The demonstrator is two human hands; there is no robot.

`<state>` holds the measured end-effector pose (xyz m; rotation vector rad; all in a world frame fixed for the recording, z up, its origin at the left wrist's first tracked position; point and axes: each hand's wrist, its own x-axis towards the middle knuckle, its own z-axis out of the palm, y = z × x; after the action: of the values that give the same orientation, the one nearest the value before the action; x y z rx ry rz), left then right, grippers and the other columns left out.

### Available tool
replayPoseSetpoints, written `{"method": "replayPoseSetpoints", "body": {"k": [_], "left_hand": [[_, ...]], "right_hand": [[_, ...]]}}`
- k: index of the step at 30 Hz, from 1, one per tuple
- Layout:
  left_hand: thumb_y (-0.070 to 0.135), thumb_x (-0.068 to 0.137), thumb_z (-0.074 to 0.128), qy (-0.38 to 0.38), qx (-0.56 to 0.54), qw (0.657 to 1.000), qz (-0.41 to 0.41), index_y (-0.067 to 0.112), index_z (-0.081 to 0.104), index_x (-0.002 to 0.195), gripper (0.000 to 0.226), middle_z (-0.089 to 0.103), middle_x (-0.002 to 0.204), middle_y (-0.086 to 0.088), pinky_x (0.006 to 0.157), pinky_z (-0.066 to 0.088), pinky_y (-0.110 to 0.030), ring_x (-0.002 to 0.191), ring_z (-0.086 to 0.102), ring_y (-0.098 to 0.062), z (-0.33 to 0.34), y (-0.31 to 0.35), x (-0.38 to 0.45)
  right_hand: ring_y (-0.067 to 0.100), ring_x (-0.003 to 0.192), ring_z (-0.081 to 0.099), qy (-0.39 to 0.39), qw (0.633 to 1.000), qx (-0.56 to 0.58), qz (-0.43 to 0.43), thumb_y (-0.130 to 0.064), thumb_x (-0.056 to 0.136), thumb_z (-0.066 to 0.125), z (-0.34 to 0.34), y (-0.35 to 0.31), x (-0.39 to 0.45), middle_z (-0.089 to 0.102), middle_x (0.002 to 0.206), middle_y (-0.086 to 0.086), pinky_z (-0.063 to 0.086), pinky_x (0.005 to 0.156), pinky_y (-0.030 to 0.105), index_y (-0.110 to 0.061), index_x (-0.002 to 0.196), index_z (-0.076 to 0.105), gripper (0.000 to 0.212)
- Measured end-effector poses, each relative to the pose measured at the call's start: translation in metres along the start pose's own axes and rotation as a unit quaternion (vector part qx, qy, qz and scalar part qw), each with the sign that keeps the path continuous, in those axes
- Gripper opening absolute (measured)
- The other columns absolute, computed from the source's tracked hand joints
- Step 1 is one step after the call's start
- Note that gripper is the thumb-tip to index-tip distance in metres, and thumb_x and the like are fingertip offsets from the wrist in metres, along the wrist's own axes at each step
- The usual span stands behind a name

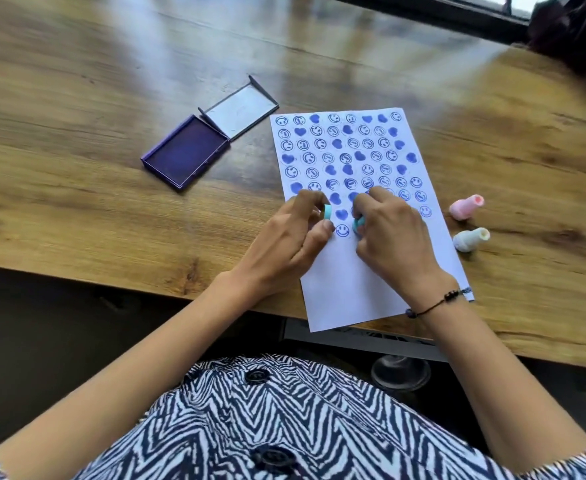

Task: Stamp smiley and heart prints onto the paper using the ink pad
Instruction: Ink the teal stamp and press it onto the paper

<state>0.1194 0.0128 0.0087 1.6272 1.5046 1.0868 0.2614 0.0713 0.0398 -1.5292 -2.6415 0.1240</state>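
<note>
A white paper [350, 289] lies on the wooden table, its upper part filled with several rows of blue smiley and heart prints. My left hand [291, 233] pinches a small teal stamp [326, 213] just above the sheet at the lowest printed rows. My right hand [392, 233] grips a second teal stamp [359, 225] pressed down on or just over the paper. A fresh smiley print [342, 230] shows between the two hands. The open purple ink pad [187, 152] sits to the left of the paper, its lid [239, 110] folded back.
A pink stamp [466, 206] and a white stamp [471, 239] lie on their sides right of the paper. A dark bag [575, 29] rests at the far right corner. The wooden table [76, 168] edge runs close to my body.
</note>
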Motion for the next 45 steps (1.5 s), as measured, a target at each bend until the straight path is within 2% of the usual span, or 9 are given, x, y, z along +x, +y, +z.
{"method": "replayPoseSetpoints", "body": {"k": [13,17,20,24,27,30,33,37,45], "left_hand": [[0.039,0.085,0.030,0.012,0.045,0.998,0.045,0.003,0.042,0.110,0.046,0.067,0.092,-0.019,0.084,0.040,-0.036,0.098,0.058,-0.028,0.003,0.002,-0.001],[0.041,0.085,0.032,0.010,0.042,0.998,0.036,0.004,0.041,0.110,0.046,0.066,0.095,-0.019,0.086,0.045,-0.041,0.098,0.059,-0.028,0.002,0.003,-0.001],[0.034,0.087,0.037,0.010,0.022,0.999,0.033,0.004,0.041,0.109,0.037,0.064,0.098,-0.021,0.085,0.048,-0.046,0.094,0.061,-0.029,0.001,0.004,-0.001],[0.043,0.083,0.032,0.011,0.004,0.999,0.040,0.005,0.042,0.110,0.047,0.063,0.101,-0.020,0.086,0.046,-0.038,0.096,0.060,-0.027,0.000,0.005,-0.002],[0.035,0.086,0.039,0.027,0.006,0.998,0.052,0.004,0.046,0.108,0.038,0.065,0.098,-0.016,0.085,0.039,-0.022,0.098,0.057,-0.025,-0.002,0.005,-0.003],[0.020,0.083,0.053,0.047,0.013,0.997,0.062,0.005,0.053,0.102,0.024,0.062,0.093,-0.006,0.081,0.036,-0.010,0.088,0.056,-0.023,-0.001,0.008,-0.005],[0.020,0.079,0.058,0.024,-0.055,0.998,0.026,0.007,0.057,0.102,0.026,0.060,0.091,-0.002,0.082,0.045,-0.022,0.083,0.059,-0.022,0.002,0.015,-0.005],[0.017,0.079,0.061,-0.016,-0.137,0.990,-0.010,0.011,0.058,0.104,0.026,0.063,0.092,0.003,0.089,0.050,-0.035,0.088,0.061,-0.015,0.009,0.025,-0.001],[0.024,0.077,0.059,-0.027,-0.180,0.983,-0.025,0.028,0.060,0.091,0.014,0.066,0.090,0.009,0.086,0.052,-0.030,0.086,0.064,-0.008,0.021,0.029,0.002]], "right_hand": [[0.038,0.072,0.053,-0.036,0.999,0.004,-0.012,0.001,0.074,0.048,-0.007,-0.001,0.004,0.050,0.087,0.013,0.032,0.053,0.033,-0.005,0.084,0.050,0.012],[0.033,0.084,0.055,-0.029,0.991,0.125,0.041,-0.001,0.077,0.054,-0.010,0.011,0.002,0.060,0.095,0.014,0.045,0.072,0.037,-0.006,0.088,0.059,0.014],[0.021,0.074,0.057,0.066,0.943,0.297,0.136,0.000,0.074,0.063,-0.023,0.026,-0.007,0.066,0.084,0.012,0.044,0.072,0.030,-0.009,0.081,0.063,0.011],[0.003,0.046,0.056,0.095,0.836,0.488,0.234,0.006,0.076,0.062,-0.033,0.037,-0.026,0.061,0.067,0.002,0.050,0.051,0.017,-0.015,0.076,0.059,0.022],[0.004,0.046,0.055,0.075,0.809,0.528,0.249,0.008,0.078,0.060,-0.031,0.034,-0.033,0.059,0.066,0.003,0.050,0.051,0.015,-0.007,0.084,0.059,0.017],[0.005,0.046,0.056,0.069,0.777,0.576,0.246,0.007,0.079,0.061,-0.032,0.023,-0.037,0.059,0.068,0.004,0.051,0.053,0.016,-0.011,0.077,0.059,0.019],[0.009,0.052,0.059,0.050,0.750,0.630,0.197,0.005,0.077,0.063,-0.036,0.010,-0.039,0.061,0.070,0.006,0.054,0.058,0.019,-0.014,0.077,0.062,0.019],[0.013,0.058,0.059,0.059,0.775,0.612,0.148,0.009,0.077,0.060,-0.041,0.002,-0.042,0.064,0.074,0.006,0.054,0.062,0.020,-0.015,0.080,0.064,0.024],[0.014,0.062,0.060,0.081,0.802,0.571,0.155,0.002,0.076,0.064,-0.041,0.003,-0.054,0.066,0.071,-0.004,0.053,0.065,0.023,-0.025,0.076,0.065,0.027]]}}
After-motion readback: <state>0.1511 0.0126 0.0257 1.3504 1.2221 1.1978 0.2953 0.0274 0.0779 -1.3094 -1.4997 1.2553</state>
